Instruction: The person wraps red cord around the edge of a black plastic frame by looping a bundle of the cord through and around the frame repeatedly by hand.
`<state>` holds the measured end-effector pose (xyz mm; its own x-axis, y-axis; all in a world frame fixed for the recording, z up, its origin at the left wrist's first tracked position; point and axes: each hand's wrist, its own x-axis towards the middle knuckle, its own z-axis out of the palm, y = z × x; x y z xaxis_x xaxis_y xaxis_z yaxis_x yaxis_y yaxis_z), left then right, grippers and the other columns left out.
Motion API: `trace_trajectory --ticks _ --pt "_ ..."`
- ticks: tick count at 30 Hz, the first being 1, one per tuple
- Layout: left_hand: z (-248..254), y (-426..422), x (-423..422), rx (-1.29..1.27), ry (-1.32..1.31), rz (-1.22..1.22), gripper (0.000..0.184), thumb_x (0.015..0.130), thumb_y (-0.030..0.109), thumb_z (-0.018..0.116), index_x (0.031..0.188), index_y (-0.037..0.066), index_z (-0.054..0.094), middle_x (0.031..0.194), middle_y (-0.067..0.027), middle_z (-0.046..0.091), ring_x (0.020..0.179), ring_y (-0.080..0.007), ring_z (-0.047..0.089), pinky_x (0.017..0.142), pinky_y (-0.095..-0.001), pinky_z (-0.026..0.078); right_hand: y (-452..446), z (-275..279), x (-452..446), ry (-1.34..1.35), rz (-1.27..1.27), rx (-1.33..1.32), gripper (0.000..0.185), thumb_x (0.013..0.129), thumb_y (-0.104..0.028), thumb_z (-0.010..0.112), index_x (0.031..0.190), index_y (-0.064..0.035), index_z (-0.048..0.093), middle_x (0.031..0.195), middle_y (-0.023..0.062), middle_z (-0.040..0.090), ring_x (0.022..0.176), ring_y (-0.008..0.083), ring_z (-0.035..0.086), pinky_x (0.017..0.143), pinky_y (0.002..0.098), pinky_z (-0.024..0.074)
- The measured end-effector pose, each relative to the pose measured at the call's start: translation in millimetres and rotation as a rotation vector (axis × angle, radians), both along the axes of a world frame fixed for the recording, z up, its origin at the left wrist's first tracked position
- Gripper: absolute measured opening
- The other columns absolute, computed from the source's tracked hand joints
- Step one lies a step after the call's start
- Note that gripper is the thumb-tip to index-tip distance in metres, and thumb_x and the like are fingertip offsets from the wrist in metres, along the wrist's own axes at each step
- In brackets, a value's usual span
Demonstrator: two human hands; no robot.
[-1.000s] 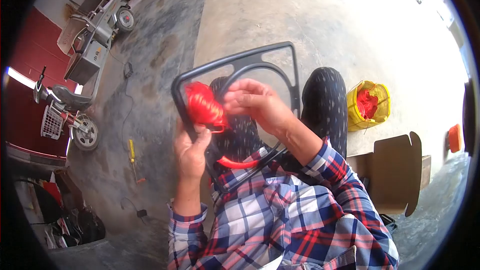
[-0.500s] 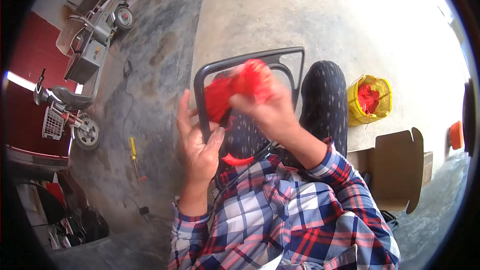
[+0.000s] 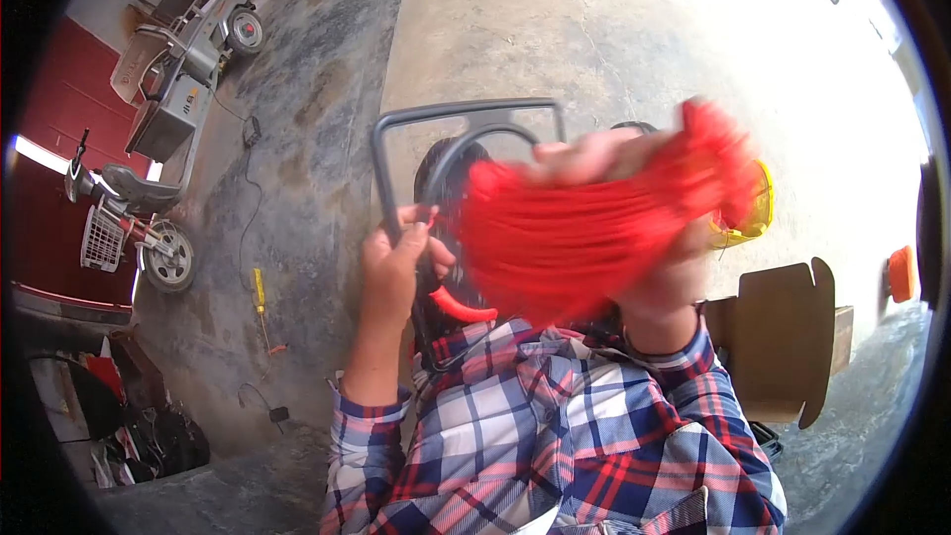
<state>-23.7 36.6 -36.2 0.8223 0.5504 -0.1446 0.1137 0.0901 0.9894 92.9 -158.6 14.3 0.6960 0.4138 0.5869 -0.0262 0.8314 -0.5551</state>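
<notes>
A thick bundle of red cord (image 3: 570, 238), blurred by motion, is in my right hand (image 3: 664, 277), whose fingers wrap around its right part. The bundle hides much of a black frame (image 3: 466, 114) with a curved inner ring. My left hand (image 3: 396, 263) grips the frame's left side bar, with a bit of red cord at its thumb and fingertips. Below that hand, a red curved piece (image 3: 462, 308) shows at the ring's lower part. The frame is above my lap.
A yellow basket (image 3: 761, 208) stands on the right, partly hidden by the cord. Nearby are an open cardboard box (image 3: 788, 342) and an orange object (image 3: 900, 273). A yellow-handled screwdriver (image 3: 260, 292) lies on the left floor. Two parked vehicles stand farther left.
My right hand has moved right and nearer the camera with the red bundle, which was earlier inside the frame. My left hand stays on the frame, which has shifted slightly.
</notes>
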Motion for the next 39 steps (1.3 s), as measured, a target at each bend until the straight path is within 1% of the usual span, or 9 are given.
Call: trace_trajectory --ticks 6,9,11,16,21,23,30,35,39 --pt "-27 42 -21 -0.126 -0.044 0.043 0.023 0.096 0.023 0.054 0.103 0.001 0.052 0.068 -0.0131 0.065 0.052 -0.0166 0.061 0.051 -0.0265 0.051 -68 11 35 -0.031 0.686 0.136 0.042 0.102 -0.049 0.036 0.117 -0.0103 0.041 0.064 0.0040 0.060 0.040 0.0184 0.053 0.048 0.0310 0.0437" --pt "-31 46 -23 -0.127 -0.062 0.088 0.023 0.096 0.026 0.057 0.098 0.003 0.051 0.067 -0.0131 0.064 0.051 -0.0175 0.060 0.050 -0.0272 0.051 -71 -15 -1 0.569 0.203 -0.069 0.045 0.101 -0.052 0.037 0.114 -0.0098 0.047 0.061 0.0018 0.055 0.040 0.0160 0.049 0.045 0.0292 0.0420" --pt "-27 46 -23 -0.145 -0.050 0.106 0.025 0.096 0.028 0.058 0.093 0.004 0.052 0.065 -0.0131 0.063 0.050 -0.0176 0.060 0.048 -0.0271 0.050 -77 -61 26 0.576 0.020 -0.290 0.018 0.097 -0.015 0.057 0.113 -0.0061 0.059 0.088 -0.0006 0.059 0.079 0.0074 0.057 0.064 0.0238 0.0480" --pt "-10 22 -14 0.022 0.003 0.050 0.023 0.095 0.024 0.057 0.088 0.003 0.054 0.061 -0.0134 0.063 0.049 -0.0173 0.059 0.048 -0.0272 0.049 -20 -108 58 0.089 -0.229 -1.241 0.029 0.092 -0.028 0.065 0.101 -0.0004 0.064 0.082 0.0021 0.063 0.076 0.0094 0.058 0.070 0.0278 0.0492" --pt "4 -3 -9 0.299 -0.059 -0.093 0.016 0.091 0.014 0.060 0.094 -0.001 0.058 0.100 -0.0158 0.064 0.068 -0.0146 0.062 0.067 -0.0278 0.050 43 -99 47 -0.410 -0.296 -1.264 0.039 0.078 -0.040 0.076 0.096 -0.0064 0.072 0.084 0.0144 0.066 0.080 0.0311 0.065 0.077 0.0370 0.0510" --pt "2 -2 -7 0.565 -0.102 -0.165 0.012 0.088 0.006 0.061 0.098 -0.001 0.060 0.123 -0.0128 0.055 0.079 -0.0126 0.061 0.078 -0.0267 0.047 60 -89 45 -0.127 0.074 -1.103 0.029 0.082 -0.026 0.073 0.101 -0.0042 0.071 0.096 0.0111 0.068 0.088 0.0235 0.066 0.079 0.0331 0.0509" --pt "-5 -2 -13 0.312 -0.076 -0.076 0.003 0.086 -0.001 0.063 0.087 0.001 0.062 0.104 -0.0036 0.057 0.084 -0.0102 0.056 0.075 -0.0253 0.045 47 -82 32 0.352 0.426 -0.523 0.028 0.085 -0.005 0.067 0.112 0.0011 0.062 0.099 0.0057 0.068 0.085 0.0121 0.063 0.078 0.0285 0.0505" --pt "8 -11 -6 0.507 -0.187 -0.107 0.016 0.083 -0.003 0.063 0.099 -0.002 0.065 0.113 -0.0070 0.057 0.091 -0.0148 0.060 0.081 -0.0296 0.048 36 -54 22 -0.685 -0.686 -0.790 0.051 0.069 -0.031 0.082 0.108 -0.0048 0.064 0.100 0.0111 0.061 0.094 0.0295 0.057 0.080 0.0370 0.0477" --pt "20 -31 5 0.490 -0.297 -0.111 0.023 0.080 -0.003 0.063 0.103 -0.004 0.067 0.131 -0.0133 0.052 0.109 -0.0223 0.057 0.094 -0.0352 0.046 44 -33 6 -0.847 -0.815 -0.791 0.055 0.061 -0.031 0.084 0.107 -0.0083 0.065 0.101 0.0090 0.060 0.093 0.0285 0.054 0.082 0.0408 0.0413"
